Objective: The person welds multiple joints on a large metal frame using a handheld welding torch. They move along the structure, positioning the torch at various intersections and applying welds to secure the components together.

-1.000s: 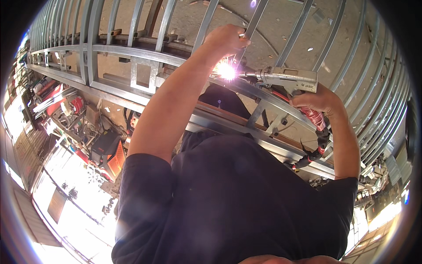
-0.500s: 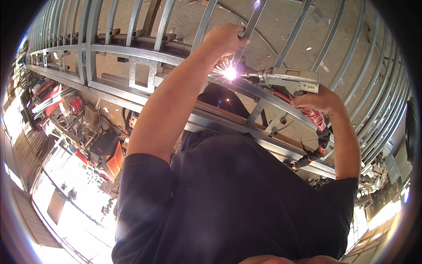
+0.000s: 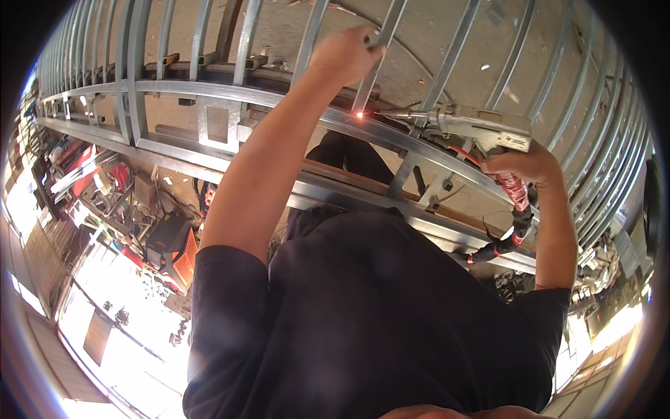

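My right hand [image 3: 522, 164] is wrapped around the grip of a silver welding gun [image 3: 481, 127], whose nozzle points left. Red and black wrapping covers the cable [image 3: 514, 202] below the grip. Just beyond the nozzle, a small orange-red spot [image 3: 360, 114] glows where an upright metal bar [image 3: 368, 91] meets the long metal rail [image 3: 279, 98] of a frame. My left hand [image 3: 347, 56] is slightly blurred, its fingers curled at that bar above the glowing spot. Part of its grip is hidden.
Several parallel bars [image 3: 513, 56] run along the frame at both sides. A second rail [image 3: 188, 159] lies closer to my body. Tools, scrap and an orange-and-black machine [image 3: 178, 244] are at the left. A thin cable [image 3: 412, 52] crosses the concrete floor.
The bright welding flash and sparks are gone, leaving a small glow. The welding gun and my right hand have shifted right and slightly down; my left hand has moved slightly left and up.
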### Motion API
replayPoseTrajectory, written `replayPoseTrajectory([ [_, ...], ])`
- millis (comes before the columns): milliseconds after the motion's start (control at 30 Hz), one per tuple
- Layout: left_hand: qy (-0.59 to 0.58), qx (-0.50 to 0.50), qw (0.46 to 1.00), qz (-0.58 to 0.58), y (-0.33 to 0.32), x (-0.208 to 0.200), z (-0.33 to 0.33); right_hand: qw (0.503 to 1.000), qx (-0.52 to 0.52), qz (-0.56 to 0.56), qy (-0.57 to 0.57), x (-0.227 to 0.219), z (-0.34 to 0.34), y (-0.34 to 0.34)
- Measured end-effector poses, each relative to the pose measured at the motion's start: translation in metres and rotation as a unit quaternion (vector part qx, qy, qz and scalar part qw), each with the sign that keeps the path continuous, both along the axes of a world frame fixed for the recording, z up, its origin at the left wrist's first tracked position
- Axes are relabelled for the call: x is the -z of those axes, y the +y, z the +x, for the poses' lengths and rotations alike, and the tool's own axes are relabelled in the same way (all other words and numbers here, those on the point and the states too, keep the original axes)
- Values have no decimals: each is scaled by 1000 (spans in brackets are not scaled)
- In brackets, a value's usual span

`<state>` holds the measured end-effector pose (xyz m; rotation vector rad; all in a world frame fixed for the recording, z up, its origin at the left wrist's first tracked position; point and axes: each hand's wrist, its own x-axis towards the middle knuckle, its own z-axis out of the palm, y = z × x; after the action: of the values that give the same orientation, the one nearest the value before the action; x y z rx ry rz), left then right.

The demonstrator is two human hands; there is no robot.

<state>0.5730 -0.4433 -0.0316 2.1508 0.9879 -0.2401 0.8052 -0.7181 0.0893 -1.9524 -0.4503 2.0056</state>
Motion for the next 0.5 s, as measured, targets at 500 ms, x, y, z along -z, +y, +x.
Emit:
replayPoseTrajectory([
  [500, 23, 107, 986, -126, -72, 8, 66, 996, -28, -80, 9, 3, 30, -49],
])
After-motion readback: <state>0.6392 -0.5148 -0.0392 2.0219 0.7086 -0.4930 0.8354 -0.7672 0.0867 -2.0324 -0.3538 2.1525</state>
